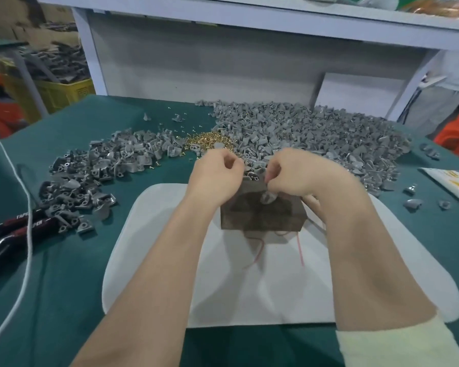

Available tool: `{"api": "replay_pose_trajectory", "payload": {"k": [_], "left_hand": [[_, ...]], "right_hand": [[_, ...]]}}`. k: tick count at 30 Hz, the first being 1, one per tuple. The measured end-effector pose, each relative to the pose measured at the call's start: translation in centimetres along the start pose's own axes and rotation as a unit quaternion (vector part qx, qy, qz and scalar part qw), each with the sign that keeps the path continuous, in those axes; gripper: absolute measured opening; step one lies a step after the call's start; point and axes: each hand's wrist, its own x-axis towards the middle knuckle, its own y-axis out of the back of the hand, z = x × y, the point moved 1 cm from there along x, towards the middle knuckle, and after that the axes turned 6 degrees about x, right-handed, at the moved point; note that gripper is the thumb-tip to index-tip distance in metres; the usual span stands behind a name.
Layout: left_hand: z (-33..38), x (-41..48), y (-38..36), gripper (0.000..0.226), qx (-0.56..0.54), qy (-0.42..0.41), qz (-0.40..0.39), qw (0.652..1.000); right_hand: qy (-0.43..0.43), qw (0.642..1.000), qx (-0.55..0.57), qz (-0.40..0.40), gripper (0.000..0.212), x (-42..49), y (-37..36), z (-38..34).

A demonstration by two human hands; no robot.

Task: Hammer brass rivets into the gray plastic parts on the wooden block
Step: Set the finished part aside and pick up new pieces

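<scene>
A dark wooden block [260, 215] stands on a white mat [170, 260] in front of me. My left hand [217, 176] hovers over the block's far left corner with its fingers curled and thumb against forefinger; what it holds is hidden. My right hand [300, 176] is over the block's right side, fingers curled, pinching a blurred gray plastic part [267, 198] on the block's top. More gray parts [253, 176] sit at the block's far edge between my hands. A heap of brass rivets [210, 140] lies just beyond. No hammer shows.
A large pile of gray parts [316, 136] covers the green table at the back right, and a smaller pile [90, 176] lies to the left. Black-and-red pliers [13, 231] and a white cord [28, 207] are at the left. A white packet [451, 184] lies right. Thin red strings [300, 247] trail from the block.
</scene>
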Motion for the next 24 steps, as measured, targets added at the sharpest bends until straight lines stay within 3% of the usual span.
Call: {"api": "replay_pose_trajectory", "payload": {"k": [6,10,13,17,21,24], "left_hand": [[-0.8,3.5,0.1,0.027,0.035,0.053,0.044,0.997],[-2.2,7.3,-0.3,0.034,-0.038,0.109,0.087,0.989],[-3.3,11.0,-0.9,0.034,-0.046,0.131,0.100,0.985],[-3.8,15.1,-2.7,0.064,-0.051,0.128,0.040,0.990],[-4.4,17.7,-3.3,0.090,0.034,0.118,-0.031,0.992],[-5.0,18.5,-3.0,0.094,0.041,0.151,-0.058,0.986]], "right_hand": [[0.037,0.987,0.109,0.113,0.023,5.7,1.2,-1.7],[0.113,0.986,0.100,0.064,0.038,12.5,-1.4,-4.4],[0.095,0.993,0.062,0.031,0.026,17.6,-3.7,-5.0],[0.050,0.998,0.023,-0.003,0.019,22.4,-5.5,-4.7],[-0.007,0.999,-0.043,-0.032,0.063,24.2,-6.3,-3.9],[-0.010,0.999,-0.035,-0.035,0.064,24.3,-6.0,-4.4]]}}
